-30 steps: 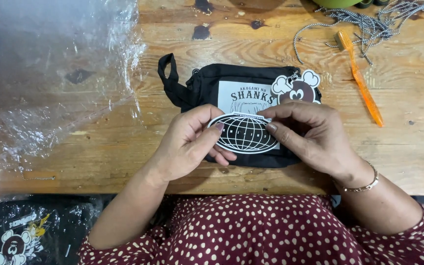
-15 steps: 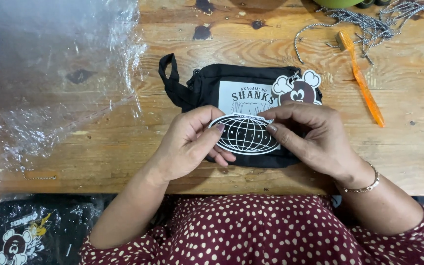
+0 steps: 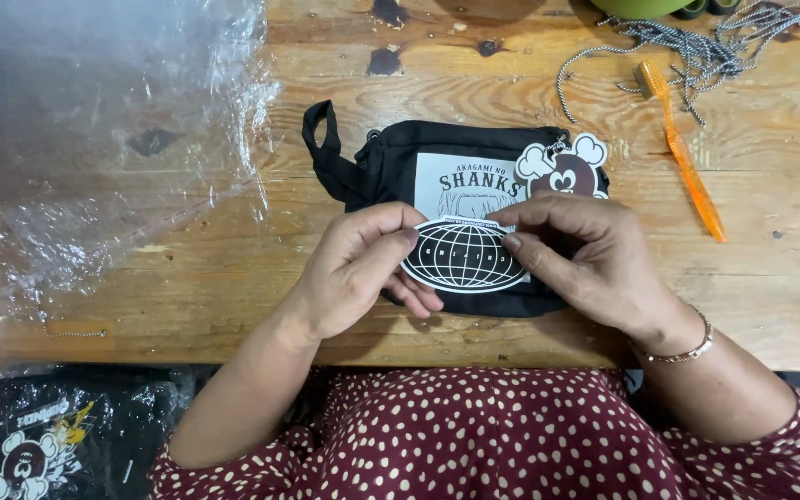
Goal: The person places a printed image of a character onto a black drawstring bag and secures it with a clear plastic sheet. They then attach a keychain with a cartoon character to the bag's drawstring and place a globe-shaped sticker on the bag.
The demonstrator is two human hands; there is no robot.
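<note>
The left hand (image 3: pixel 349 273) and the right hand (image 3: pixel 594 264) are both pinching an oval globe sticker (image 3: pixel 463 256), one at each end. The left thumb and fingertips are closing on the sticker's left end; the right thumb and index finger are closing on its right end. The sticker is sitting between the two hands, directly over the lower front of a black pouch (image 3: pixel 391 153). Whether the sticker is touching the pouch cannot be told.

The sticker's long axis is running left to right across the view, parallel to the near table edge and to the long side of the pouch. Its printed face is pointing up toward the camera.

The pouch is lying flat on the wooden table (image 3: pixel 770 278), its strap loop (image 3: pixel 321 148) extending to the left. A round character tag (image 3: pixel 562 167) is resting at the pouch's upper right corner, just above the right hand. An orange toothbrush (image 3: pixel 682 153) is lying well apart to the right. Clear plastic wrap (image 3: pixel 94 139) is covering the table's left side.
</note>
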